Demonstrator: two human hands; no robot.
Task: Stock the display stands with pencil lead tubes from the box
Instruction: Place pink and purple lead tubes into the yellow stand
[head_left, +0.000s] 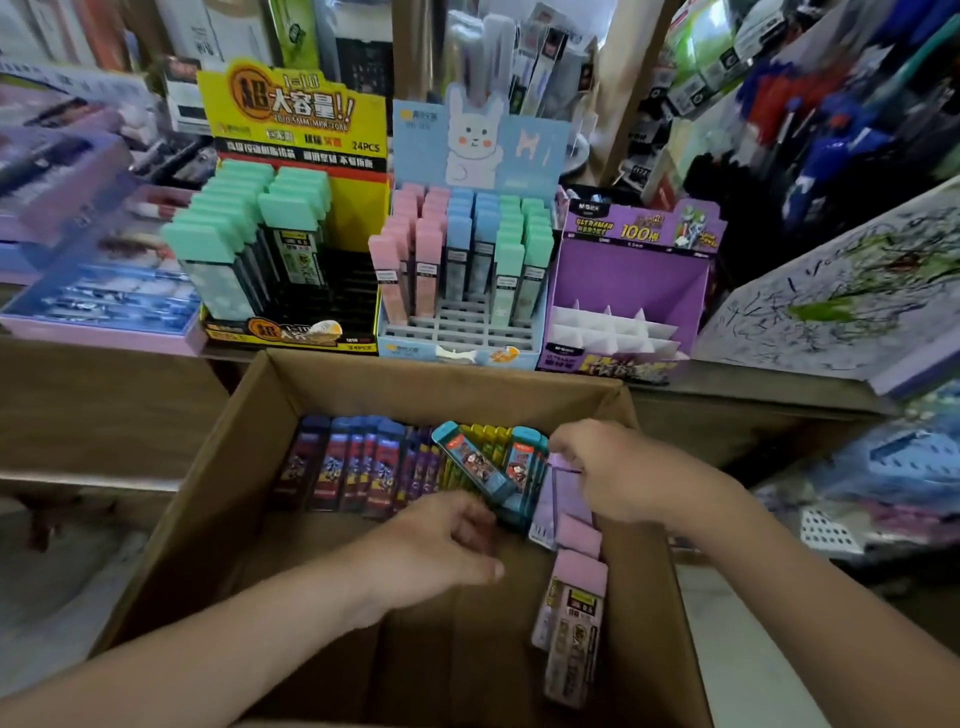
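A cardboard box (249, 467) holds rows of lead tubes: dark blue and purple ones (343, 467), yellow ones (483, 434), teal ones (522, 467) and lilac-pink ones (576, 597) along the right wall. My left hand (441, 545) reaches in with curled fingers at the lower end of a tilted teal tube (470, 460). My right hand (618, 473) curls over the tops of the lilac tubes (563, 486) beside the teal ones. Behind the box stand a yellow stand (291, 119) with green-capped tubes, a blue bunny stand (467, 343) with pink, blue and green tubes, and a purple stand (628, 265) holding only white dividers.
The stands sit on a shelf edge (753, 384) just behind the box. A flat pen tray (104, 306) lies at the left and a scribbled test pad (841, 306) leans at the right. Packed stationery fills the shelves behind.
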